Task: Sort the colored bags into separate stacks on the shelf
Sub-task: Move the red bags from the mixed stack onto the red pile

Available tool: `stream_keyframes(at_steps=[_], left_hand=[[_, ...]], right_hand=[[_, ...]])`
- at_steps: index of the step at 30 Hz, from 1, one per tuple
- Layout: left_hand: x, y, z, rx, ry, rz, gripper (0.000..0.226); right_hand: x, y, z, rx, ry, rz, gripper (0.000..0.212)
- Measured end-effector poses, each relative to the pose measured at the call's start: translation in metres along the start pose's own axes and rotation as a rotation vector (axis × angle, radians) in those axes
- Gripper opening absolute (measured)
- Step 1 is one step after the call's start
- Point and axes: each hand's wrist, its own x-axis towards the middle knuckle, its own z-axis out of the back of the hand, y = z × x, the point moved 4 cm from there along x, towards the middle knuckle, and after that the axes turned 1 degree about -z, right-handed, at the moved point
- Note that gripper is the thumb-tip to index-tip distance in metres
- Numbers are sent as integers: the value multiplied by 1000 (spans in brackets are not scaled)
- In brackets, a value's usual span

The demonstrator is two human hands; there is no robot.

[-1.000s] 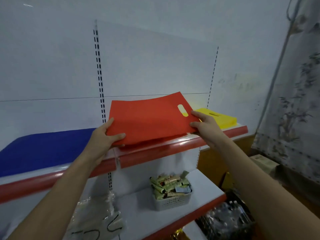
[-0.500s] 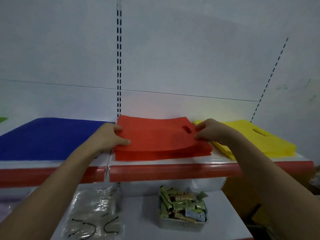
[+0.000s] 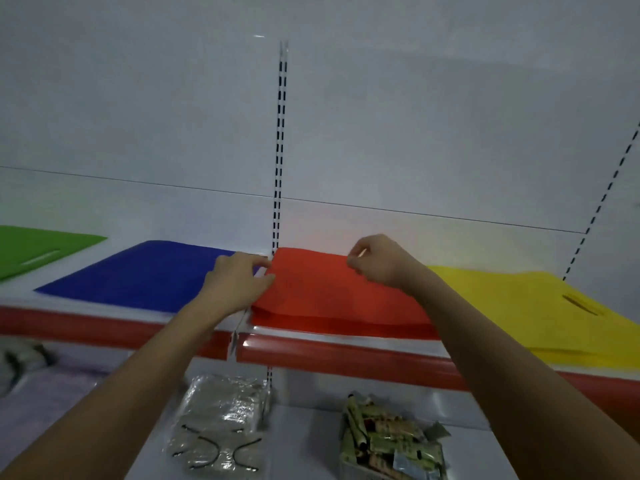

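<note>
Looking down along both forearms, we see the red bags (image 3: 332, 299) lying flat as a stack on the upper shelf (image 3: 346, 355), between the blue bags (image 3: 138, 275) on their left and the yellow bags (image 3: 519, 306) on their right. Our left hand (image 3: 239, 282) sits at the red stack's left edge, just where it meets the blue stack: the thumb lies on top of the red fabric and the fingers curl over the far left corner, so the hand appears to pinch that edge (the frame is blurred here, and how firm the hold is we cannot tell). Our right hand (image 3: 377, 261) hovers over the back of the red stack toward its right side, fingers curled inward with the tips close together; whether they nip a bit of the red fabric or only touch it we cannot tell. The stack reaches from between our two hands forward to the shelf's red front lip. Further left, a stack of green bags (image 3: 38, 247) lies apart from the blue one, with white shelf showing between them. On the lower shelf, under our left forearm, we see a clear plastic packet (image 3: 221, 424) with dark curved pieces inside, and to its right a white basket (image 3: 391, 448) of small green and brown sachets.
</note>
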Motion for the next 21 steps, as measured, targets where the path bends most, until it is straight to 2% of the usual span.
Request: stream_keyframes(at_steps=[6, 10, 16, 21], left_hand=[[-76, 27, 59, 170, -226, 117, 19], [-132, 70, 105, 206, -243, 247, 18], [-221, 151, 196, 281, -332, 502, 18], [-285, 222, 263, 321, -386, 587, 18]], right_hand=[[-39, 91, -75, 309, 186, 257, 28], [-64, 151, -137, 428, 256, 338, 35], [-106, 282, -201, 366, 599, 557, 29], [-145, 400, -255, 324, 639, 740, 32]])
